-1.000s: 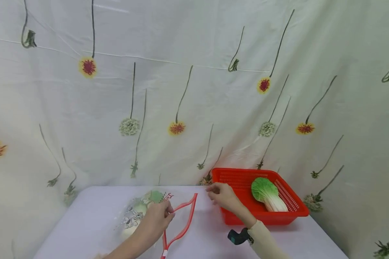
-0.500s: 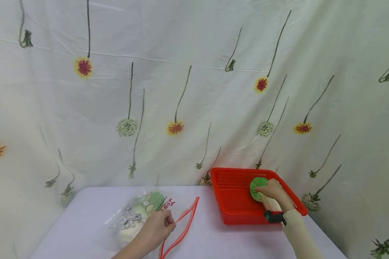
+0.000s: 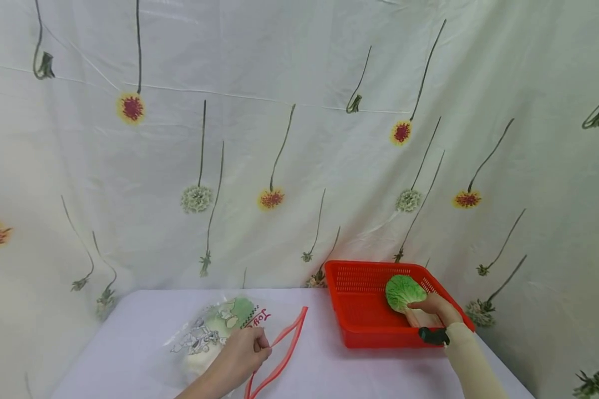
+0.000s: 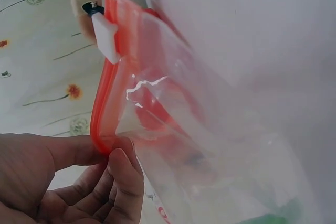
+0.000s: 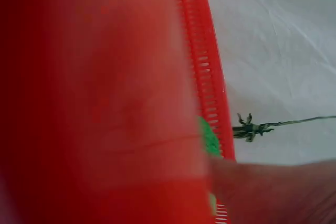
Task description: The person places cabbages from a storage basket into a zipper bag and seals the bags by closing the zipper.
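My left hand pinches the red zip edge of a clear plastic zip bag between thumb and fingers. A white slider sits on that edge, and the bag's mouth gapes in the head view. Something pale shows through the printed film. Over at the red basket, my right hand grips the white stalk end of a Chinese cabbage, whose green leafy head faces left. In the right wrist view the basket's blurred wall covers most of the picture, leaving a sliver of green leaf visible.
The red slotted basket stands at the table's right side, its front wall between the right wrist and the cabbage. A white cloth covers the table. Behind it hangs a flower-printed curtain.
My right hand has gone from beside the bag into the basket and taken hold of the cabbage, shifting slightly right since half a second ago. The left hand stays at the bag's edge.
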`<state>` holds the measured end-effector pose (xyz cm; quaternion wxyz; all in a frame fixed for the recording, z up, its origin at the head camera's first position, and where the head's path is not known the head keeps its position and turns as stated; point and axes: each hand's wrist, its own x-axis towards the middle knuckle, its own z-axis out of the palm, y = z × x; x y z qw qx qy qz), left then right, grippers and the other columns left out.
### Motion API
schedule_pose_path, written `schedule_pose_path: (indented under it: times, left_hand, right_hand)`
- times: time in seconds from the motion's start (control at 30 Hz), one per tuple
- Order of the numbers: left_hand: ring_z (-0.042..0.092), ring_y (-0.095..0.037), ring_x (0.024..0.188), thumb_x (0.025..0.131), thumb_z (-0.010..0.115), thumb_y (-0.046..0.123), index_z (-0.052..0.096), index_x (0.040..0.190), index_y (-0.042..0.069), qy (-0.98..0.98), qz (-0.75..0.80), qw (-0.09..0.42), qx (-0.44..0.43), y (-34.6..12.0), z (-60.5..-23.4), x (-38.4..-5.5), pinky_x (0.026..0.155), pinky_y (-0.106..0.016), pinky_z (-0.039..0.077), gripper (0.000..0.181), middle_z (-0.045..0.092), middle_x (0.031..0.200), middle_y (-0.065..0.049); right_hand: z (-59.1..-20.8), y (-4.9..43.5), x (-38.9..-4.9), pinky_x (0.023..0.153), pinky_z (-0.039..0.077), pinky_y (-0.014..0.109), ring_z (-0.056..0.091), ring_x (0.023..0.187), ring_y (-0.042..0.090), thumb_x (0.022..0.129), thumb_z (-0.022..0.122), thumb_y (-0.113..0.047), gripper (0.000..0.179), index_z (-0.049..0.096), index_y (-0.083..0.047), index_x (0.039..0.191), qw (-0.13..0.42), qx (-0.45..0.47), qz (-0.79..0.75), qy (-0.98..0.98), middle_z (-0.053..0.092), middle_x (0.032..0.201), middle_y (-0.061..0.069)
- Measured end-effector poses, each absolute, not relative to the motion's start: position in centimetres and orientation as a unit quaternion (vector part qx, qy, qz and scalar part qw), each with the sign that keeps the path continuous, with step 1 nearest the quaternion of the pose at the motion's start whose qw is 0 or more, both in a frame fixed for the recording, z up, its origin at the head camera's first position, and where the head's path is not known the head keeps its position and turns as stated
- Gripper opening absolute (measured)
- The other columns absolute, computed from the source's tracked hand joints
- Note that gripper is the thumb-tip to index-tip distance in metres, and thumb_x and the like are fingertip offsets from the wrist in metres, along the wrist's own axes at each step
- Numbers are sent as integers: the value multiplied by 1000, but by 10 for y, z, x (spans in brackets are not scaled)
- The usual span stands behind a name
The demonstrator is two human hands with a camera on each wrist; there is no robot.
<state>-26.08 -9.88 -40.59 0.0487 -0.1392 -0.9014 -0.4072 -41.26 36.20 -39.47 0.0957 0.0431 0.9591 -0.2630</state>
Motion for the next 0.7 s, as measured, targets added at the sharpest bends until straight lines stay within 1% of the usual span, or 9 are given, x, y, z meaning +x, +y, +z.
schedule_pose_path:
  times: [0.07,0.23,0.3,0.37,0.4,0.43,0.5,0.57,0.7]
  left_hand:
    - [49,-8,51,79,71,4,62,71,9,-902,-404,56,-144,-99,-408,-261,45,-20,39,13,53,56,4]
    - [49,-8,51,79,72,4,62,72,9,-902,-404,55,-140,-99,-408,-262,45,-20,39,12,54,57,4]
    - [48,-8,53,79,72,5,63,72,9,-903,-403,57,-138,-99,-407,-262,45,-20,39,12,54,58,4]
    - [48,-7,54,79,72,4,63,71,10,-904,-400,65,-141,-98,-407,-263,46,-20,40,13,54,59,5]
    - [47,-7,55,78,72,4,62,71,10,-904,-397,70,-143,-98,-407,-263,47,-20,40,14,54,59,5]
    - [47,-7,55,78,73,5,62,70,11,-904,-395,75,-145,-98,-407,-263,47,-20,40,14,54,59,6]
    - [47,-7,57,78,73,5,63,70,11,-904,-394,81,-148,-98,-407,-263,48,-20,41,14,55,59,6]
    - [47,-7,57,78,73,5,62,70,11,-902,-398,80,-150,-98,-407,-264,49,-20,41,14,55,61,6]
    - [47,-7,56,79,72,7,62,75,10,-895,-413,78,-151,-100,-407,-265,49,-20,40,11,54,62,5]
  right_hand:
    - [-399,366,-413,100,41,54,43,123,51,89,65,-32,71,41,22,129,82,41,-258,962,41,134,41]
    - [-403,367,-414,91,48,50,52,111,48,84,71,-27,70,43,24,124,48,40,-254,965,51,122,40]
    - [-404,365,-413,83,49,44,56,97,42,82,72,-27,63,50,21,117,36,44,-264,963,58,109,35]
    - [-404,363,-411,72,46,37,55,81,31,80,74,-27,50,58,16,103,17,43,-260,965,62,88,23]
    - [-405,362,-410,67,44,34,52,73,26,80,74,-27,43,62,12,94,12,45,-260,965,60,77,16]
    - [-405,361,-409,63,40,32,48,68,22,79,73,-28,37,63,7,87,6,45,-261,964,56,69,10]
    - [-405,357,-407,58,35,29,42,61,17,79,73,-29,32,61,0,75,-3,47,-262,964,45,60,0]
    - [-401,351,-405,56,34,28,40,60,16,80,71,-31,33,57,-2,73,-9,46,-262,964,39,60,-1]
    - [-388,336,-402,55,34,28,40,63,18,81,68,-35,38,57,0,77,-29,43,-272,961,39,65,2]
